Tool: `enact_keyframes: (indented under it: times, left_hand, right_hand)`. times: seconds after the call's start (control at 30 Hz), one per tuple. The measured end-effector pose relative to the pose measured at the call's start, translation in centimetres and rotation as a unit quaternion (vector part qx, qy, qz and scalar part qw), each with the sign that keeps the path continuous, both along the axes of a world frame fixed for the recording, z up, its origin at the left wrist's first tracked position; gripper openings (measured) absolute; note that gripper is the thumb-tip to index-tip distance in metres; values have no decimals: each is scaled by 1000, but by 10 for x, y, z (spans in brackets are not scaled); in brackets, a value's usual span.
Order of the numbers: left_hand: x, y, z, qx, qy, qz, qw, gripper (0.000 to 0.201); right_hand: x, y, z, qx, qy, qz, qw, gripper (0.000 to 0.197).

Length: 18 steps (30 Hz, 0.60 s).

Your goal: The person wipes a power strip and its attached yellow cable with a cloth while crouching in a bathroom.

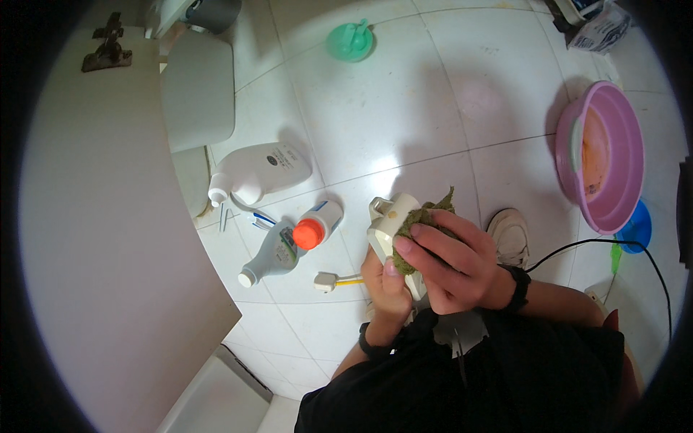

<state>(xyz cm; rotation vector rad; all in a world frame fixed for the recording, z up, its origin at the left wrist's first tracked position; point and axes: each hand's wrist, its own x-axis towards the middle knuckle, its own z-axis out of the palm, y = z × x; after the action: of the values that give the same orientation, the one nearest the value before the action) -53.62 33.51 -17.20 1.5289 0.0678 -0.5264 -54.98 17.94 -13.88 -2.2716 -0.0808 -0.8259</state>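
My left hand [388, 289] is closed around the lower part of a cream-white plastic object [380, 232] with a rounded end and a small loop at its top; its exact kind I cannot make out. In my right hand [462, 263] is a bunched olive-green cloth [424, 216], pressed against that object's side. Fingers and cloth hide much of the object. Left of my hands, a white bottle with an orange cap [328, 220] and a grey-blue bottle with a white cap [278, 252] are on the tiles. Near my left wrist lies a white-headed tool with a yellow handle [326, 282].
A large white jug [271, 167] lies farther left, beside a thin blue-and-white brush [260, 219]. A green bowl [351, 42] sits at the far side. On the right are a pink basin [613, 206], a blue bowl [637, 229] and a black cord [642, 247]. A white panel [94, 216] borders the left.
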Motion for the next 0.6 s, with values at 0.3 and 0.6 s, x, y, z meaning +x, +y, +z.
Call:
enact_keyframes:
  times: [0.3,0.6]
  left_hand:
    - [-1,-3,2,18,1,27,999,53]
    - [7,-7,8,72,-64,-34,995,57]
  right_hand:
    - [-4,-1,-10,-28,-54,55,997,43]
    - [-2,3,3,10,6,5,1000,47]
